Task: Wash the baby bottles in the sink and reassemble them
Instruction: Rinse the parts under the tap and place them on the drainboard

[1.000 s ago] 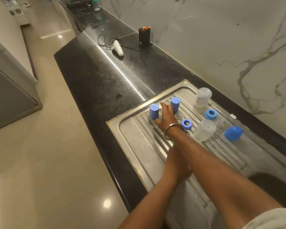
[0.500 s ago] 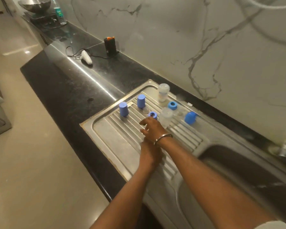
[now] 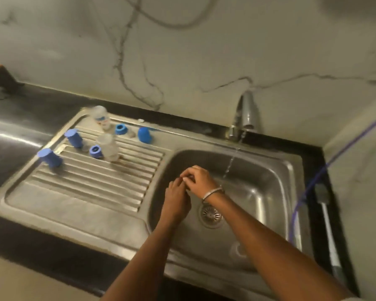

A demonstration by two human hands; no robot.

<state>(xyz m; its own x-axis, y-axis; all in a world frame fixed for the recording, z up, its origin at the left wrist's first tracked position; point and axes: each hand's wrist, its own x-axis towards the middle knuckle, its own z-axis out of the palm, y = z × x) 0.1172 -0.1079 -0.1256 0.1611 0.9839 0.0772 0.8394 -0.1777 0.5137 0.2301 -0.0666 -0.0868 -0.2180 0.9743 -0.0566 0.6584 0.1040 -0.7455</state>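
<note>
Both hands held over sink [image 3: 269, 170]; right hand [image 3: 199, 181] curled, pinching something tiny, unidentifiable; left hand [image 3: 176, 200] grip cannot be told.

Your bottles lie in pieces on the ribbed drainboard [image 3: 91, 183] left of the sink basin [image 3: 258, 192]: one clear bottle body [image 3: 100, 117] stands at its far edge, a second clear body [image 3: 109, 148] nearer the middle. Two tall blue caps [image 3: 74, 137] [image 3: 50, 157] sit toward the left edge, two blue rings [image 3: 121, 129] [image 3: 95, 151] beside the bodies, and a blue dome cap [image 3: 144, 134] near the far edge by the basin.
</note>
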